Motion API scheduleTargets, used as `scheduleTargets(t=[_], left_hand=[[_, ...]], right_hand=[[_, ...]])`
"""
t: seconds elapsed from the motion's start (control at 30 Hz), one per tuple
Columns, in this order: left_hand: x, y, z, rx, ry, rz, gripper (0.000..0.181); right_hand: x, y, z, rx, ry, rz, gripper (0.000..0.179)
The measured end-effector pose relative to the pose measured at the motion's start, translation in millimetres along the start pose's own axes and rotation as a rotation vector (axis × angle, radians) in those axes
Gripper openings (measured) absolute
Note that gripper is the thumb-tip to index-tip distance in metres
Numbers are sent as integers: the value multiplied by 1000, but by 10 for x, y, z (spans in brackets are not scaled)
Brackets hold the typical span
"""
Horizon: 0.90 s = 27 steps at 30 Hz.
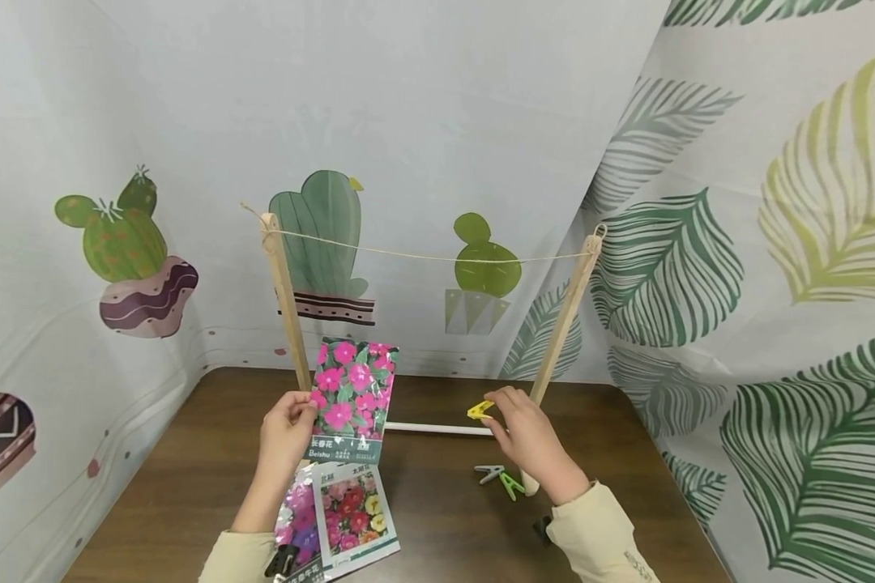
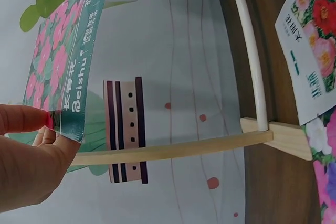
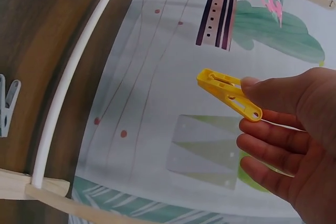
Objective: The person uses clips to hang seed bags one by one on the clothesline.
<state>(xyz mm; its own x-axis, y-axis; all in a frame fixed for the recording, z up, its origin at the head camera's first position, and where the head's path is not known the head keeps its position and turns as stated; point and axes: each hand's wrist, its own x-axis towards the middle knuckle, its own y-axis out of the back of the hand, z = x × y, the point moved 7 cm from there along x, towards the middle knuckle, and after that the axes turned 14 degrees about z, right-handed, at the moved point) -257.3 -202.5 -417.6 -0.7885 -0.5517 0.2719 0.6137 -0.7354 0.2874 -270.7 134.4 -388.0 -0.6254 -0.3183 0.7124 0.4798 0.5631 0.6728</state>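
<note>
My left hand [image 1: 286, 429] pinches the left edge of a seed packet [image 1: 357, 380] printed with pink flowers, held up above the table. In the left wrist view thumb and fingers grip that packet [image 2: 63, 61] near a lower corner. My right hand [image 1: 528, 433] holds a yellow clothespin [image 1: 479, 410] between thumb and fingers, in front of the right post. The right wrist view shows the yellow clothespin [image 3: 229, 94] pinched at its handle end. A twine line [image 1: 423, 257] runs between two wooden posts, above both hands.
Two more seed packets lie overlapping on the table: one with red and yellow flowers [image 1: 355, 514], one with purple flowers [image 1: 299, 514]. A grey clothespin [image 1: 489, 473] and a green clothespin [image 1: 512, 486] lie by the right post [image 1: 565, 324]. A white rod [image 1: 437, 428] joins the posts low down.
</note>
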Motion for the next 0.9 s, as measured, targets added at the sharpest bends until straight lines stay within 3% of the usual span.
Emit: scheduleTargets(t=[0.2, 0.9], left_hand=[[75, 54, 42, -18, 17, 23, 16], [223, 124, 246, -88, -15, 33, 17]], right_hand=[[105, -12, -65, 4, 52, 8, 33], [445, 118, -311, 1, 194, 42, 31]])
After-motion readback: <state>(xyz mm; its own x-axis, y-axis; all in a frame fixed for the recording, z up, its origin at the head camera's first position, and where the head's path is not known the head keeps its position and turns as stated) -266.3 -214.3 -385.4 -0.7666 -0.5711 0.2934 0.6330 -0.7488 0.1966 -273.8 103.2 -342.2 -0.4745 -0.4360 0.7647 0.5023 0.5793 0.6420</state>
